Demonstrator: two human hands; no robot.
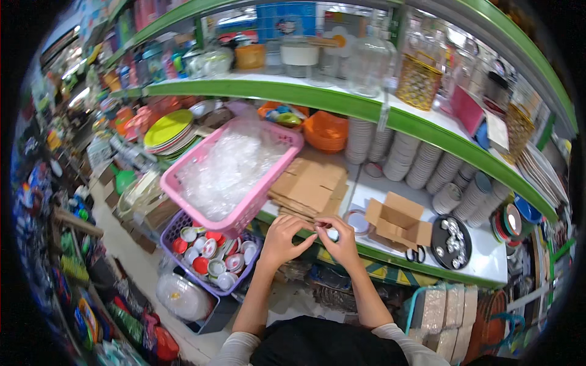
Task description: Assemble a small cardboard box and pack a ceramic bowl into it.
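Note:
My left hand (287, 239) and my right hand (339, 241) are raised close together at the front edge of the shelf. Their thumbs and index fingers are bent towards each other, the fingertips nearly meeting. Whether something small is pinched between them is too blurred to tell. A small white round thing (333, 234) shows beside my right fingers. Just behind the hands lies a stack of flattened cardboard boxes (307, 183). To the right stands a small cardboard box (398, 224) with its flaps up. A clear round object (358, 222) lies between that box and my right hand.
Left is a pink plastic basket (239, 223) of clear plastic wrap, above a purple basket (192, 273) of red and white lids. Right are black-handled scissors (415, 254) and a black tray (440, 235) with silvery pieces. Stacked cups (397, 158) stand behind, under a green-edged shelf (274, 90).

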